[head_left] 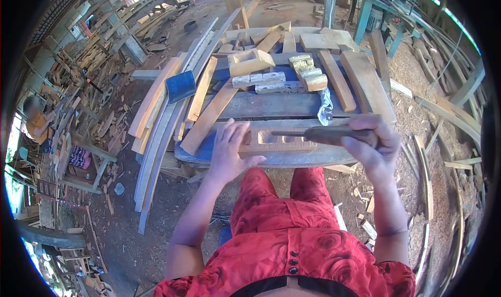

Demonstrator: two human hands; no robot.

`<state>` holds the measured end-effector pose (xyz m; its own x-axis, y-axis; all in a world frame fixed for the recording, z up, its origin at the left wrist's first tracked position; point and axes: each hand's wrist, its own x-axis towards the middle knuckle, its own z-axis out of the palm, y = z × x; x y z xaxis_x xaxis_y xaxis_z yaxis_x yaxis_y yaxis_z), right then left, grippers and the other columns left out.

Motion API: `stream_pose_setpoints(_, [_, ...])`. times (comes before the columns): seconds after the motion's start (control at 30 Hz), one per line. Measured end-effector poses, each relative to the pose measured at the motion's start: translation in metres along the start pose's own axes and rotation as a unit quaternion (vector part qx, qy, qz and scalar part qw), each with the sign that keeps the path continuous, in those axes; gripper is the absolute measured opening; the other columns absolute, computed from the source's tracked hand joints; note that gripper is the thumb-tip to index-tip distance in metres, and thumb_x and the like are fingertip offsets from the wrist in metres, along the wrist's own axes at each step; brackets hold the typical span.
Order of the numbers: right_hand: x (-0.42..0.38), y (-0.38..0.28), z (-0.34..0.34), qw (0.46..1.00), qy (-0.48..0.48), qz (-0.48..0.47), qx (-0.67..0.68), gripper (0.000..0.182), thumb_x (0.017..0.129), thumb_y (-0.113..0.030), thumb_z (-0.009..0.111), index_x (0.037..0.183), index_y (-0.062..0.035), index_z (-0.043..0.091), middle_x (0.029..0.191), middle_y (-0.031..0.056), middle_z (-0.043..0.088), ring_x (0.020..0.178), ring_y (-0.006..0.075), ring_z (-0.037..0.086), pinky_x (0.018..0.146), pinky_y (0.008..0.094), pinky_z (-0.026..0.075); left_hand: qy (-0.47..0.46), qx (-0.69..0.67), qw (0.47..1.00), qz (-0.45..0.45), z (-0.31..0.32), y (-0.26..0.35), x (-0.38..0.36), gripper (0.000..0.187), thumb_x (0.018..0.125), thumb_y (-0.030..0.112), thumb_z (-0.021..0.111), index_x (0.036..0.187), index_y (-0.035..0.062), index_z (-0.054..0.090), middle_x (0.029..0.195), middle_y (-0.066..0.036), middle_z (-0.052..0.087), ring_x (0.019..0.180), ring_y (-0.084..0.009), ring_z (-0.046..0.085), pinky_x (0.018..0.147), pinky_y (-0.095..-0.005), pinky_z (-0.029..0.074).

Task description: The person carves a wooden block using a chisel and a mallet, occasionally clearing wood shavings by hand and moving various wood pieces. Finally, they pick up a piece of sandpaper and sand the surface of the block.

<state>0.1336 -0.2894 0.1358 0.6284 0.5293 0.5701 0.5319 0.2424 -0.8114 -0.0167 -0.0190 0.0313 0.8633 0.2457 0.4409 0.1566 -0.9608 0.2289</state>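
Note:
A wooden block with several carved hollows [266,146] lies across the near edge of the workbench. My left hand [229,151] is at its left end, fingers stretched upward and thumb apart; whether the palm presses on the wood cannot be made out. My right hand [377,144] is closed around the wooden handle of a chisel [334,134]. The thin blade points left, over the block's hollows. Just beyond the chisel, a crumpled silvery wrapper [325,107] lies on the bench.
Another hollowed block [250,62], pale chunky pieces [308,73] and planks [366,83] cover the bench [250,105]. A dark blue tray [180,87] rests on long boards at the left. Wood scraps litter the floor. A person [37,122] sits far left; a teal table [386,10] stands back right.

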Motion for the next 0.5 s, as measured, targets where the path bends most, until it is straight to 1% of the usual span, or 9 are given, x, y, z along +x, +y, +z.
stream_pose_setpoints(0.13, [0.023, -0.005, 0.030, 0.997, -0.069, -0.005, -0.034, 0.021, 0.074, 0.002, 0.070, 0.093, 0.0009, 0.061, 0.084, 0.0038, 0.064, 0.074, 0.0099, 0.059, 0.064, 0.0250, 0.048, -0.014, -0.098, 0.995, 0.022, 0.004, 0.027, 0.022, 0.089, 0.072, 0.065, 0.067, 0.136, 0.0071, 0.043, 0.130, -0.018, 0.049, 0.129, -0.0381, 0.038, 0.106, -0.0491, 0.031])
stream_pose_setpoints(0.2, [0.034, -0.002, 0.042, 0.980, -0.149, -0.077, -0.107, 0.023, 0.072, 0.000, 0.069, 0.093, 0.0013, 0.061, 0.083, 0.0077, 0.064, 0.070, 0.0184, 0.062, 0.063, 0.0309, 0.050, 0.016, -0.179, 0.982, 0.049, 0.018, 0.033, 0.034, 0.084, 0.074, 0.057, 0.069, 0.135, 0.0057, 0.043, 0.129, -0.019, 0.051, 0.122, -0.0377, 0.047, 0.100, -0.0463, 0.040])
stream_pose_setpoints(0.23, [0.038, 0.006, 0.051, 0.981, -0.150, -0.075, -0.101, 0.025, 0.070, -0.003, 0.069, 0.094, -0.0003, 0.061, 0.081, 0.0111, 0.063, 0.069, 0.0276, 0.063, 0.063, 0.0350, 0.051, 0.016, -0.183, 0.982, 0.045, 0.024, 0.035, 0.039, 0.084, 0.074, 0.057, 0.069, 0.135, 0.0057, 0.043, 0.129, -0.019, 0.051, 0.122, -0.0377, 0.047, 0.100, -0.0463, 0.040])
stream_pose_setpoints(0.27, [0.044, 0.007, 0.057, 0.980, -0.153, -0.070, -0.106, 0.025, 0.070, -0.003, 0.069, 0.094, -0.0003, 0.061, 0.081, 0.0111, 0.063, 0.069, 0.0276, 0.063, 0.063, 0.0350, 0.051, 0.030, -0.282, 0.958, 0.042, 0.033, 0.037, 0.045, 0.077, 0.077, 0.051, 0.069, 0.133, 0.0050, 0.044, 0.122, -0.019, 0.055, 0.115, -0.0370, 0.052, 0.094, -0.0450, 0.043])
stream_pose_setpoints(0.3, [0.047, 0.006, 0.063, 0.978, -0.144, -0.084, -0.125, 0.025, 0.072, -0.002, 0.071, 0.095, 0.0002, 0.060, 0.082, 0.0096, 0.062, 0.069, 0.0201, 0.064, 0.063, 0.0300, 0.050, 0.041, -0.382, 0.923, 0.034, 0.044, 0.041, 0.046, 0.070, 0.080, 0.046, 0.069, 0.131, 0.0044, 0.046, 0.115, -0.019, 0.059, 0.108, -0.0363, 0.057, 0.088, -0.0437, 0.047])
stream_pose_setpoints(0.33, [0.049, 0.007, 0.068, 0.975, -0.135, -0.098, -0.144, 0.025, 0.073, 0.000, 0.072, 0.095, 0.0006, 0.059, 0.083, 0.0081, 0.062, 0.069, 0.0126, 0.064, 0.062, 0.0250, 0.050, 0.036, -0.393, 0.918, 0.028, 0.058, 0.040, 0.043, 0.070, 0.080, 0.046, 0.069, 0.131, 0.0044, 0.046, 0.115, -0.019, 0.059, 0.108, -0.0363, 0.057, 0.088, -0.0437, 0.047])
stream_pose_setpoints(0.4, [0.059, 0.008, 0.078, 0.969, -0.128, -0.126, -0.167, 0.025, 0.074, -0.002, 0.073, 0.093, 0.0000, 0.059, 0.079, 0.0078, 0.061, 0.066, 0.0133, 0.064, 0.060, 0.0252, 0.049, 0.054, -0.344, 0.938, 0.001, 0.074, 0.030, 0.045, 0.052, 0.085, 0.031, 0.065, 0.126, 0.0030, 0.049, 0.096, -0.017, 0.065, 0.092, -0.0351, 0.062, 0.078, -0.0424, 0.049])
stream_pose_setpoints(0.43, [0.063, 0.009, 0.082, 0.963, -0.118, -0.160, -0.182, 0.024, 0.074, -0.004, 0.074, 0.092, -0.0007, 0.058, 0.075, 0.0075, 0.060, 0.063, 0.0140, 0.064, 0.058, 0.0254, 0.049, 0.107, -0.382, 0.918, 0.005, 0.070, 0.037, 0.048, 0.034, 0.087, 0.022, 0.060, 0.114, 0.0019, 0.055, 0.083, -0.014, 0.065, 0.082, -0.0361, 0.062, 0.072, -0.0432, 0.048])
stream_pose_setpoints(0.5, [0.074, 0.010, 0.087, 0.960, -0.139, -0.149, -0.195, 0.023, 0.074, -0.006, 0.074, 0.089, -0.0017, 0.057, 0.071, 0.0066, 0.059, 0.060, 0.0144, 0.062, 0.056, 0.0261, 0.048, 0.114, -0.355, 0.928, 0.000, 0.076, 0.030, 0.047, 0.029, 0.088, 0.021, 0.058, 0.109, 0.0015, 0.055, 0.081, -0.014, 0.064, 0.078, -0.0357, 0.062, 0.069, -0.0422, 0.047])
